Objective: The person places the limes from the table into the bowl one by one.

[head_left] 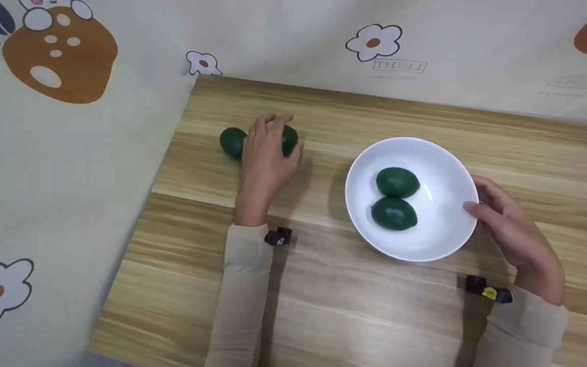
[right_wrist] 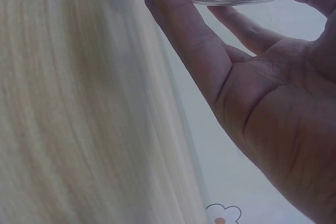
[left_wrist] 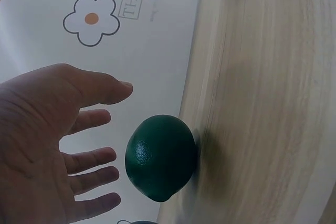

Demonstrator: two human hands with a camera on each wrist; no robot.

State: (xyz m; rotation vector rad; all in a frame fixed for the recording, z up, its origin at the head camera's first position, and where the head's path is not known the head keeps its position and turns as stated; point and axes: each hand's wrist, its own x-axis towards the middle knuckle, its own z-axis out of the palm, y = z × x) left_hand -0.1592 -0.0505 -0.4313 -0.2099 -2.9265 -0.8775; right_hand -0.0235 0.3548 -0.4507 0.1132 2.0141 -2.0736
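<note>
My left hand (head_left: 265, 153) is over a dark green lime (head_left: 289, 140) on the wooden table, fingers spread and thumb apart. In the left wrist view a gap shows between the fingers and that lime (left_wrist: 160, 158). A second lime (head_left: 233, 142) lies just left of the hand, partly covered by it. My right hand (head_left: 512, 229) grips the right rim of a white bowl (head_left: 444, 224), thumb over the edge and fingers beneath the outside. Two limes sit side by side in the bowl, an upper one (head_left: 398, 182) and a lower one (head_left: 394, 214).
The wood-grain table (head_left: 324, 306) ends at a left edge and at the back against a pale printed curtain (head_left: 283, 41) with flowers and strawberries. Small dark camera pieces sit at both wrists, the left one (head_left: 278, 236) and the right one (head_left: 488, 289).
</note>
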